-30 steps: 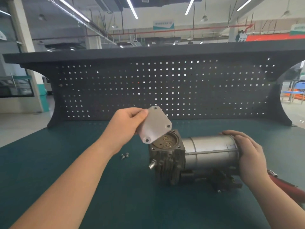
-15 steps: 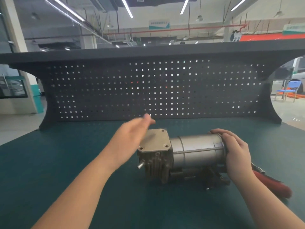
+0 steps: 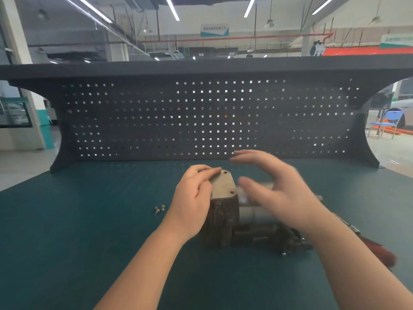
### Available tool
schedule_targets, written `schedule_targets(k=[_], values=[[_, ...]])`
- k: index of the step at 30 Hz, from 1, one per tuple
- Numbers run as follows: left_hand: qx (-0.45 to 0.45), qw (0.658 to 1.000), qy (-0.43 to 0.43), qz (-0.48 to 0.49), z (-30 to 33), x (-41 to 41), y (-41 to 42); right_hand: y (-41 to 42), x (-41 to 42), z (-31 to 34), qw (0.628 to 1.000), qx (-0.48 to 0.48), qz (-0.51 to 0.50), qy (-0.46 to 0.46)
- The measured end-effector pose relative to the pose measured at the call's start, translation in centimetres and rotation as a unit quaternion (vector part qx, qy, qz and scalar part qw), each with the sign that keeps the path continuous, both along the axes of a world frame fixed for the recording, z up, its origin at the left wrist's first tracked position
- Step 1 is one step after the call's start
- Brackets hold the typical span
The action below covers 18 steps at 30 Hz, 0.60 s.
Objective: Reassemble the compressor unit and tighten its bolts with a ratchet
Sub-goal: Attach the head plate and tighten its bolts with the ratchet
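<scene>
We can read no text anywhere. A hanging sign (image 3: 214, 30) under the ceiling, white above and teal below, carries a line of characters too small and blurred for us to make out. At the far right edge a white and teal banner (image 3: 396, 40) also bears print that we cannot read. We see no label or number on the compressor (image 3: 225, 217).

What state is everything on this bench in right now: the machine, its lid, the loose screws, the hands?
Cover plate: seated on the compressor, bolt holes empty.
Compressor: lying on its side.
Bolts: loose on the mat.
Left hand: fingers resting on the plate.
Right hand: open, blurred, above the compressor.
Red-handled tool: lying untouched.
</scene>
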State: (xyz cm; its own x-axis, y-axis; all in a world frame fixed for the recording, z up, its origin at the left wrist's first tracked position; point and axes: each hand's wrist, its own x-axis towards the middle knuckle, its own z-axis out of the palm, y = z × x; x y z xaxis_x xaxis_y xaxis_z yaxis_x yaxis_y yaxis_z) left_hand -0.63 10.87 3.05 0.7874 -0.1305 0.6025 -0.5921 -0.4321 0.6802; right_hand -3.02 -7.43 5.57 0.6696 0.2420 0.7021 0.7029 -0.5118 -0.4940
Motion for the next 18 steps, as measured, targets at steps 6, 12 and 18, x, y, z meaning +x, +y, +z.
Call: schedule_targets(k=[6,12,18], values=[[-0.132,0.99,0.022,-0.049,-0.7,0.1,0.1,1.1,2.0,-0.7,0.983,-0.103,-0.037,0.15],[-0.307,0.936,0.091,-0.148,-0.9,0.8,1.1,0.7,2.6,-0.8,0.983,-0.083,-0.029,0.161],[-0.163,0.945,0.173,-0.224,-1.1,0.9,5.1,0.6,2.5,-0.6,0.982,-0.058,-0.005,0.182]])
